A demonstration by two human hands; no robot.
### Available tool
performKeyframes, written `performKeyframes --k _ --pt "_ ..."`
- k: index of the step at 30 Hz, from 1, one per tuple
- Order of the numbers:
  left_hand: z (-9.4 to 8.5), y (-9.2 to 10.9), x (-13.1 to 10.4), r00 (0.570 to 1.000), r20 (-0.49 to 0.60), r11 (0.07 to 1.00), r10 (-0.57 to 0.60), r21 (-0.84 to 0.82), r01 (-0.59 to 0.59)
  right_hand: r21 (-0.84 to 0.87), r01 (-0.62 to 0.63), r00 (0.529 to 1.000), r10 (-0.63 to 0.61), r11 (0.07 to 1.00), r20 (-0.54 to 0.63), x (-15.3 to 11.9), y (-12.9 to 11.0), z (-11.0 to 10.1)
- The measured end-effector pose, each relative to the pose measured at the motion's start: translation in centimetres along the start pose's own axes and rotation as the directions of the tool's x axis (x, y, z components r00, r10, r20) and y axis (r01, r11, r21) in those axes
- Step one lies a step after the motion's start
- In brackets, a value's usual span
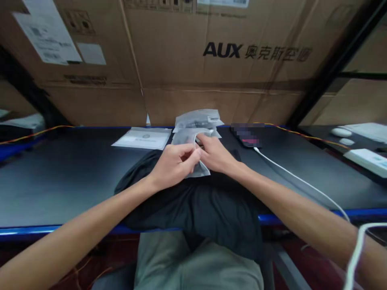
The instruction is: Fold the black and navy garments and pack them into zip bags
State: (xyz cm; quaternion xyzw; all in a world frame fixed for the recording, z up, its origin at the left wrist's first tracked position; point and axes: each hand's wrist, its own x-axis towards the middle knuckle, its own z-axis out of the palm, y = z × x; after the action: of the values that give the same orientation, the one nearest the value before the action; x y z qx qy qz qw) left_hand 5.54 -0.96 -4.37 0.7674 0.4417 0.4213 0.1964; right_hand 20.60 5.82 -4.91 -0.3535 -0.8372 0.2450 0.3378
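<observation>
A translucent plastic bag is between my two hands at the middle of the table, above a dark cloth. My left hand pinches its edge between thumb and fingers. On the bag's other side, my right hand is closed at the opening, its fingertips partly hidden by the plastic. Black fabric lies under both hands and hangs over the table's front edge. Just behind the hands rests another translucent bag with a small label. To the left is a flat white packet.
A phone with a white cable lies right of my hands. White boxes sit at the far right. Large cardboard stands behind the dark table; a thin orange wire runs along its back.
</observation>
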Motion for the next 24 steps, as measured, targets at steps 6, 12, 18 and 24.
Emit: performKeyframes --k 6,12,18,24 --pt "-1.1 0.3 0.2 0.997 -0.054 0.995 -0.059 -0.080 0.054 0.185 -0.044 0.996 0.028 0.982 0.089 -0.2 -0.7 -0.9" --pt "-1.1 1.0 -0.2 0.989 0.142 0.999 0.043 0.006 -0.045 0.348 0.069 0.886 -0.218 0.935 0.409 -0.5 -0.1 0.1" --pt "-2.6 1.0 -0.1 1.000 0.027 0.997 0.006 0.071 -0.008 0.228 0.009 0.964 0.052 0.974 -0.259 0.6 0.2 -3.0" --pt "-3.3 1.5 -0.5 0.998 0.061 1.000 0.020 0.020 -0.021 0.441 -0.289 0.944 0.329 0.850 -0.016 1.4 2.2 -4.1"
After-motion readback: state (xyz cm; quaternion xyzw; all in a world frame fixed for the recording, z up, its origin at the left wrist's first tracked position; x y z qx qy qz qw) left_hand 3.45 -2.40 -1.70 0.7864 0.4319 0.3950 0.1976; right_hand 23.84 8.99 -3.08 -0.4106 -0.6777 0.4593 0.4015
